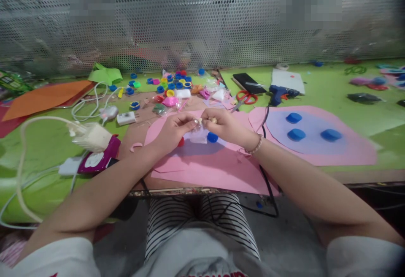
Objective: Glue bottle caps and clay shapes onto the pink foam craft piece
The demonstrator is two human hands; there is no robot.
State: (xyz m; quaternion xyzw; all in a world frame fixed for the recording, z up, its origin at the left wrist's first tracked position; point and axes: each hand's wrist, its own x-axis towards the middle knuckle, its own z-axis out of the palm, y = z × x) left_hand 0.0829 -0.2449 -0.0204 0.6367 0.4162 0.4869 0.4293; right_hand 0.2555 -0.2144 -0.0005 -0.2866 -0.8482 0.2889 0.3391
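Observation:
My left hand and my right hand meet over the pink paper, fingers pinched together. Between them is a small clear plastic bag, its top gripped by my left fingers. Something small and pale yellow shows at my right fingers; what it is I cannot make out. Below the hands, a blue cap and a partly covered red cap lie on the paper.
Three blue caps sit on a lilac and pink sheet at right. Behind are a blue glue gun, red scissors, a black phone and scattered bottle caps. Chargers and a purple power strip with cables lie at left.

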